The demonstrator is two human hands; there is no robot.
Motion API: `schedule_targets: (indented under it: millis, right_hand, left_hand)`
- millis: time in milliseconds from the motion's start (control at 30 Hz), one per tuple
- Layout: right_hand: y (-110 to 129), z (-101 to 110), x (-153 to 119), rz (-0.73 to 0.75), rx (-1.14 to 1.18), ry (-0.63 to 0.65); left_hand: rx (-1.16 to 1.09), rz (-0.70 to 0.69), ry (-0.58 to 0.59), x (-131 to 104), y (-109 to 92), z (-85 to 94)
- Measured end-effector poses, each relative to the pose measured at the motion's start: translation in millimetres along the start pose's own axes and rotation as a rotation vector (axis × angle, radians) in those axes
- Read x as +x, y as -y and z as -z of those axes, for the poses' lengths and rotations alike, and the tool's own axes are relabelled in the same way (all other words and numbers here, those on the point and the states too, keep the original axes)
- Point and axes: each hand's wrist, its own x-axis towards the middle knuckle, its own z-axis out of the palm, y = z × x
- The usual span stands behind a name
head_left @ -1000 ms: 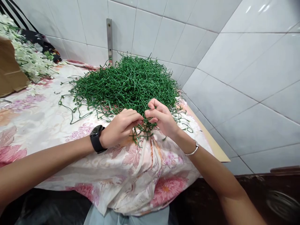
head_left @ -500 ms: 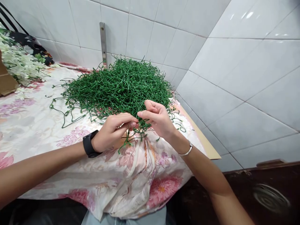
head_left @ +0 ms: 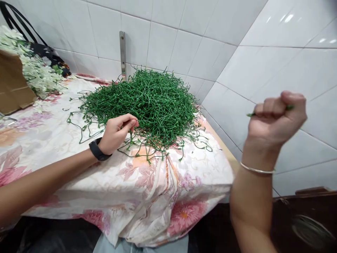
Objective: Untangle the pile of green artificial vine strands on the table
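White tiles back a floral cloth [head_left: 52, 140]. Right hand [head_left: 276, 117], raised off to the side, is fisted on a green stem [head_left: 250, 114], mostly hidden. Left hand [head_left: 117, 133] pinches strands at the pile [head_left: 147, 102] edge. No writing shows.

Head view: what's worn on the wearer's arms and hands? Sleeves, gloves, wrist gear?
Both forearms are bare, with no sleeves in view and no gloves. The left hand has a black smartwatch with a black band on its wrist. The right hand has a thin silver bangle around its wrist. No rings can be made out on either hand.
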Motion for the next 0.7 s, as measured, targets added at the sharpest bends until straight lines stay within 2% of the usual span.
schedule_targets:
  millis: [33,133,267,367,467,533,633,700]
  right_hand:
    - [3.6,11.3,4.9,0.037,-0.005,0.002]
    - [-1.0,20.7,2.4,-0.08,-0.03,0.149]
    - [-20.8,-4.8,-10.4,-0.233,-0.212,0.379]
    - [-29.5,-29.9,-15.5,-0.242,-0.44,0.622]
    - [-39.2,-52.9,-18.3,-0.129,-0.612,0.818]
    - [-50.4,-66.9,-18.7,0.02,-0.754,0.899]
    - [-69.3,-86.2,-16.8,0.296,-0.916,0.974]
    - [-75.5,-98.2,-14.6,0.424,-0.926,0.977]
  left_hand:
    - [-0.08,0.055,0.003,3.8,1.0,0.8]
    - [-0.27,0.142,0.071,9.6,-5.4,-2.8]
    - [-0.302,0.199,0.124,7.2,-22.4,-5.5]
    - [-0.258,0.199,0.069,10.2,-33.5,0.8]
    - [-0.293,0.208,-0.024,20.7,-41.0,11.4]
    - [-0.362,0.221,-0.071,29.5,-43.9,19.2]
    - [-0.444,0.215,-0.141,42.6,-47.4,31.9]
    - [-0.467,0.187,-0.197,50.3,-51.0,40.9]
